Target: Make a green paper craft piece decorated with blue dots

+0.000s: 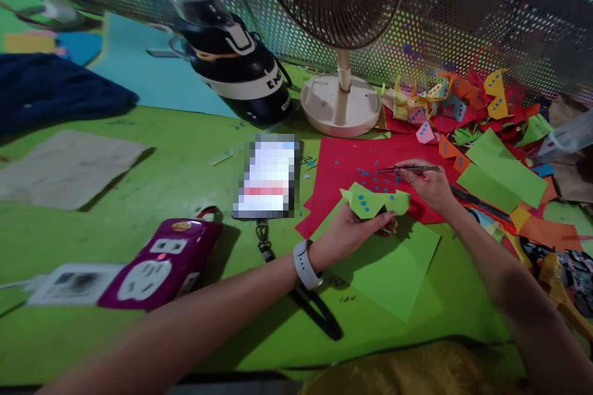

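My left hand point(354, 231) grips a folded green paper figure point(370, 200) that bears blue dots on its faces. Pinched in my right hand point(430, 188) is a pair of tweezers point(412, 168), its tips pointing left, low over a sheet of red paper point(343, 160). Small blue paper dots point(368, 173) lie scattered on that sheet around the tips. Whether the tweezers hold a dot is too small to tell. A square of green paper point(393, 265) lies beneath my left hand.
A fan point(340, 105) and a dark water jug point(245, 80) stand at the back. Dotted folded papers point(458, 95) pile up at the right, near more green sheets point(504, 166). A phone point(266, 179) with a strap and a purple power strip point(162, 265) lie left.
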`<state>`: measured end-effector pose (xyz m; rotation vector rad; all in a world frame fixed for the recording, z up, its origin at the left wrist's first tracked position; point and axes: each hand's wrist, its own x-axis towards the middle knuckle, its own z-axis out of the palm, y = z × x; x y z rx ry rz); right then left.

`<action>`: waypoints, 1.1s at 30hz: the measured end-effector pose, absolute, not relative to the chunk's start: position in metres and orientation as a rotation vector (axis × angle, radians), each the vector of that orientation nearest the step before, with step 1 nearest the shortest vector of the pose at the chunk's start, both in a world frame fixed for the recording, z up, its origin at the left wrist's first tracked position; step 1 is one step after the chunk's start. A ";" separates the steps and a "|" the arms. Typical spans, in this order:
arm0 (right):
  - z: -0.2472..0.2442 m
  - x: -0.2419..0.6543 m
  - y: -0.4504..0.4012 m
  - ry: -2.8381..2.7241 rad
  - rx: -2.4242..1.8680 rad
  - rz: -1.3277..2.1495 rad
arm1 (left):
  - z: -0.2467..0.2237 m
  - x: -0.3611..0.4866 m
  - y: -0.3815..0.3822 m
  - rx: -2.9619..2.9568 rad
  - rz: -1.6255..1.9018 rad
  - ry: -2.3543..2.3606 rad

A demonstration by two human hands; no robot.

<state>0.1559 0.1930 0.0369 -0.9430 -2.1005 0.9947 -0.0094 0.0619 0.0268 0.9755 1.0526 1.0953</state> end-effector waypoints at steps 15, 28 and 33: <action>0.023 0.147 0.196 -1.686 -1.078 1.348 | 0.027 -0.010 0.062 1.030 1.076 1.059; 0.023 0.145 0.195 -1.629 -1.081 1.396 | 0.027 -0.009 0.063 1.007 1.105 1.025; 0.025 0.145 0.194 -1.612 -1.107 1.391 | 0.027 -0.009 0.062 1.013 1.109 1.031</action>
